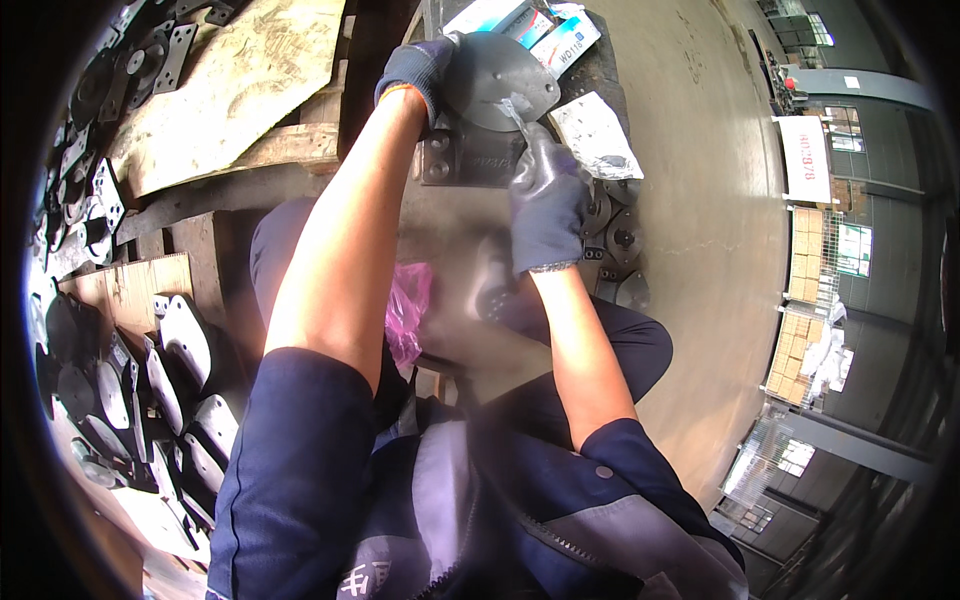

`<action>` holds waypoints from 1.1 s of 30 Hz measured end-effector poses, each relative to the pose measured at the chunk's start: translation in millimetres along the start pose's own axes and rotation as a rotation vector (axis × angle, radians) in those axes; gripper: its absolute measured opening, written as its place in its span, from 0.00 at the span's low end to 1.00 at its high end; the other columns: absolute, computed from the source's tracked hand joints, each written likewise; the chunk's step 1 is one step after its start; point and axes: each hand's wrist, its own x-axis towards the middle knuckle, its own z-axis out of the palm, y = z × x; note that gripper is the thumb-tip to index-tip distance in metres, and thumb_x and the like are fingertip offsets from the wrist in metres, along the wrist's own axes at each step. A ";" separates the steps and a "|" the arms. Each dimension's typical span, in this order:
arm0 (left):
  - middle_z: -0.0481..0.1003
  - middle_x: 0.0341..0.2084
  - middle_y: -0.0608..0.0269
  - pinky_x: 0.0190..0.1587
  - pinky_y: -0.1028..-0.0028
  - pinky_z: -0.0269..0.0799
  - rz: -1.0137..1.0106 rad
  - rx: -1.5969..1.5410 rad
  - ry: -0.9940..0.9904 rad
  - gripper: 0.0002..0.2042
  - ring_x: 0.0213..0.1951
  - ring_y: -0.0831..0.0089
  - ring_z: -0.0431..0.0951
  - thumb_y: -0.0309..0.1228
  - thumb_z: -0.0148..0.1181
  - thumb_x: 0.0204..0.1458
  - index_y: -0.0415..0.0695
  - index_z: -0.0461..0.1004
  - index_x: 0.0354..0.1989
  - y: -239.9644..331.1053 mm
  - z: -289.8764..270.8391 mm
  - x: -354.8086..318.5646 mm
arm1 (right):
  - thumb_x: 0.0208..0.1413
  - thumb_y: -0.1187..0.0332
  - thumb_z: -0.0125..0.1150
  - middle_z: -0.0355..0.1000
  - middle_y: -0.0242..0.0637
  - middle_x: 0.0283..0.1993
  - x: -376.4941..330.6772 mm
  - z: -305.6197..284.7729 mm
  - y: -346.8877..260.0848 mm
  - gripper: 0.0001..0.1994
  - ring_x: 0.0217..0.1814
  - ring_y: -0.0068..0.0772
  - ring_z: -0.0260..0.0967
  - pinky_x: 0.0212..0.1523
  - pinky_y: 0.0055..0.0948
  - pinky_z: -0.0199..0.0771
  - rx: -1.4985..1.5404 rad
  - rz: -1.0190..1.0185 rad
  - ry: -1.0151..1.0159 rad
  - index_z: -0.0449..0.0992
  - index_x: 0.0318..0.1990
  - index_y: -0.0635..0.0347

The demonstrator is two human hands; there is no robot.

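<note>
My left hand [415, 78], in a dark knitted glove, grips the left edge of a grey rounded metal plate [495, 75] with small holes near its rim. The plate is held over a dark metal block [485, 157] on the workbench. Closed in my gloved right hand [550, 190] is a thin tool [512, 112] with a pale flat tip, which lies against the plate's lower part. The tool's exact kind cannot be made out, as the fingers cover its handle. A crumpled white packet [597, 138] lies just right of my right hand.
White and blue cardboard boxes [565, 45] stand behind the plate. More dark metal parts [622, 240] lie beyond my right wrist. Many metal plates [185, 340] are stacked at left, near a wooden board [230, 90]. A pink plastic bag [408, 310] hangs between my arms.
</note>
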 end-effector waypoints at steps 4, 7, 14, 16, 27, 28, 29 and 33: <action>0.71 0.45 0.45 0.50 0.68 0.65 -0.023 -0.060 0.027 0.28 0.50 0.54 0.70 0.51 0.47 0.46 0.39 0.72 0.45 0.4 -1.2 -5.1 | 0.46 0.68 0.55 0.70 0.38 0.27 1.8 -21.4 -20.2 0.16 0.30 0.39 0.71 0.33 0.37 0.69 -0.135 -0.095 -0.160 0.72 0.46 0.53; 0.71 0.44 0.45 0.49 0.67 0.66 -0.038 -0.065 0.038 0.27 0.50 0.54 0.71 0.51 0.47 0.46 0.39 0.72 0.45 2.2 -0.7 -5.6 | 0.46 0.70 0.54 0.69 0.39 0.26 4.3 -28.5 -26.8 0.16 0.30 0.38 0.71 0.31 0.36 0.70 -0.187 -0.161 -0.180 0.72 0.45 0.56; 0.71 0.43 0.45 0.49 0.66 0.66 -0.025 0.049 0.009 0.27 0.49 0.53 0.70 0.52 0.45 0.46 0.41 0.73 0.43 9.1 -5.6 -11.1 | 0.46 0.69 0.53 0.69 0.39 0.26 2.6 -26.1 -35.8 0.11 0.27 0.38 0.71 0.26 0.36 0.69 -0.264 -0.223 -0.168 0.74 0.39 0.55; 0.71 0.43 0.45 0.49 0.67 0.66 0.064 0.180 -0.004 0.26 0.49 0.53 0.71 0.51 0.44 0.47 0.40 0.73 0.43 14.1 -8.9 -18.9 | 0.46 0.70 0.53 0.70 0.39 0.26 0.7 -21.0 -31.6 0.10 0.27 0.38 0.71 0.26 0.36 0.69 -0.184 -0.240 -0.116 0.75 0.38 0.55; 0.75 0.38 0.47 0.45 0.68 0.66 -0.003 -0.101 -0.023 0.26 0.44 0.60 0.75 0.50 0.52 0.48 0.36 0.73 0.42 12.0 -8.5 -18.3 | 0.44 0.83 0.54 0.73 0.40 0.31 -20.6 10.3 7.7 0.15 0.29 0.24 0.69 0.29 0.20 0.68 1.045 0.354 0.141 0.75 0.42 0.62; 0.75 0.38 0.48 0.44 0.68 0.66 0.010 -0.077 -0.003 0.26 0.43 0.60 0.75 0.50 0.52 0.48 0.36 0.73 0.42 11.9 -8.2 -19.2 | 0.45 0.82 0.55 0.73 0.41 0.31 -22.4 15.2 8.9 0.14 0.29 0.27 0.69 0.29 0.21 0.68 0.987 0.331 0.192 0.75 0.42 0.61; 0.76 0.37 0.48 0.44 0.68 0.67 0.024 -0.052 0.016 0.26 0.43 0.60 0.75 0.50 0.52 0.48 0.36 0.74 0.42 11.0 -7.3 -19.6 | 0.46 0.80 0.55 0.72 0.43 0.31 -23.1 21.3 10.5 0.14 0.29 0.30 0.70 0.29 0.23 0.68 0.928 0.308 0.242 0.75 0.42 0.60; 0.76 0.36 0.49 0.43 0.68 0.67 -0.041 -0.224 0.059 0.26 0.41 0.60 0.75 0.50 0.51 0.48 0.35 0.74 0.41 -4.7 -3.1 -11.2 | 0.47 0.74 0.56 0.72 0.46 0.32 -22.9 19.6 4.1 0.12 0.30 0.40 0.71 0.29 0.30 0.70 0.664 0.351 0.047 0.75 0.42 0.54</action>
